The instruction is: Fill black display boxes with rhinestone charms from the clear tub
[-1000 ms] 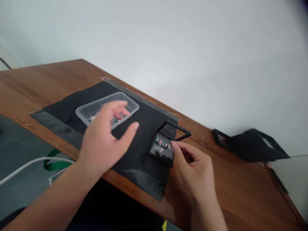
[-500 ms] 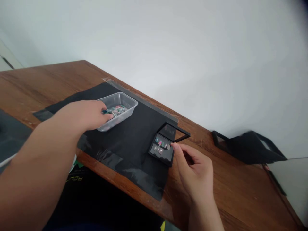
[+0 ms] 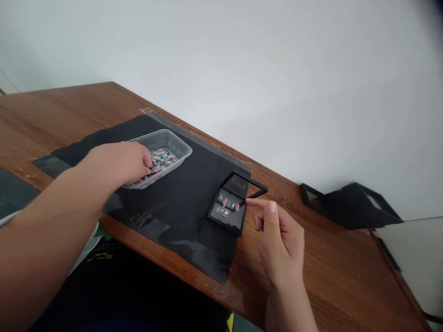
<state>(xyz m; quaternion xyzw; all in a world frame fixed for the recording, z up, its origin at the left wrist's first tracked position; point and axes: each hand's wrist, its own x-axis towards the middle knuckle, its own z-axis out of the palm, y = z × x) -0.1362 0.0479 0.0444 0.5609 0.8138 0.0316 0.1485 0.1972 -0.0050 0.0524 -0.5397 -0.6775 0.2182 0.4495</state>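
My left hand (image 3: 128,161) reaches over the near left rim of a clear plastic tub (image 3: 183,157). Its fingers are bent together at a heap of small glossy false nails (image 3: 162,159), and what sits between the fingertips is hidden. To the right lies an opened black case (image 3: 226,223) with a windowed lid tilted up. Several decorated false nails (image 3: 226,204) stand in two rows inside it. At the case's right side is my right hand (image 3: 282,237): the index finger stretches to the hinge edge, the thumb stands apart, the other fingers curl, and nothing shows in it.
Tub and case rest on a black sheet (image 3: 194,198) taped to the brown wooden table (image 3: 332,258). Black open boxes (image 3: 349,205) stand at the right by the white wall (image 3: 242,60). The table's front edge runs just before my lap.
My right thumb has parted from the index finger, which now points at the case edge. My left fingers have shifted toward the tub's near side. The whole view has shifted slightly.
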